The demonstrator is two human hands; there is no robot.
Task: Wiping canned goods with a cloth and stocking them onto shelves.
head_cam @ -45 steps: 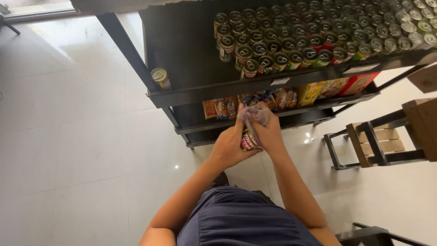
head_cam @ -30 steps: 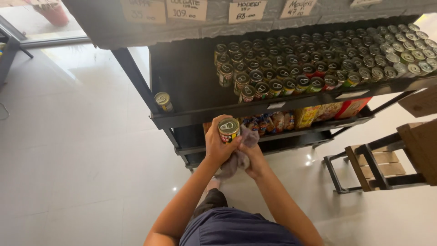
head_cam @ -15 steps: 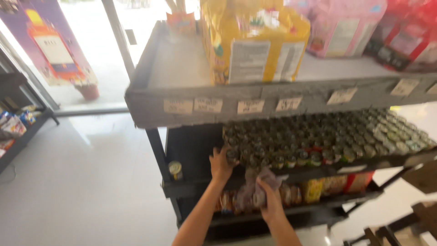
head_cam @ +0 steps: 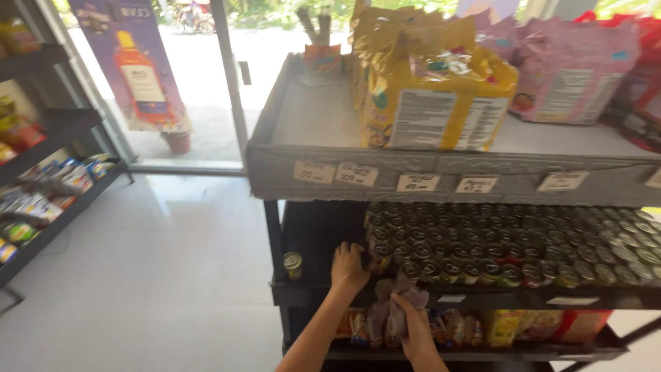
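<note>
The left hand (head_cam: 348, 267) is up on the middle shelf (head_cam: 303, 293) of a dark rack. Its fingers are spread a little and rest on the end can (head_cam: 381, 253), at the left of the rows of cans (head_cam: 509, 241). The hand touches that can but does not wrap around it, so it looks partly open.

The right hand (head_cam: 416, 331) is lower, just below the middle shelf's front edge. It is closed around a crumpled cloth (head_cam: 403, 303). The cloth is greyish pink and sticks up out of the fist, close to the shelf's edge.

The rows of cans fill the middle shelf from the left hand all the way to the right. Their round tops are shiny. One can (head_cam: 292, 264) stands by itself on the same shelf, to the left of the left hand and well apart from the rows.

Above the middle shelf is a grey top shelf (head_cam: 310, 117) with small price tags (head_cam: 416, 182) along its front. A big yellow bag (head_cam: 434, 89) sits on it, and pink bags (head_cam: 571, 69) sit to the right of the yellow one.

Under the middle shelf is a bottom shelf with bright snack packs (head_cam: 509, 327).

To the left of the rack is a pale floor (head_cam: 151, 275), a glass door (head_cam: 200, 76), and another rack (head_cam: 41, 186) with packets.
</note>
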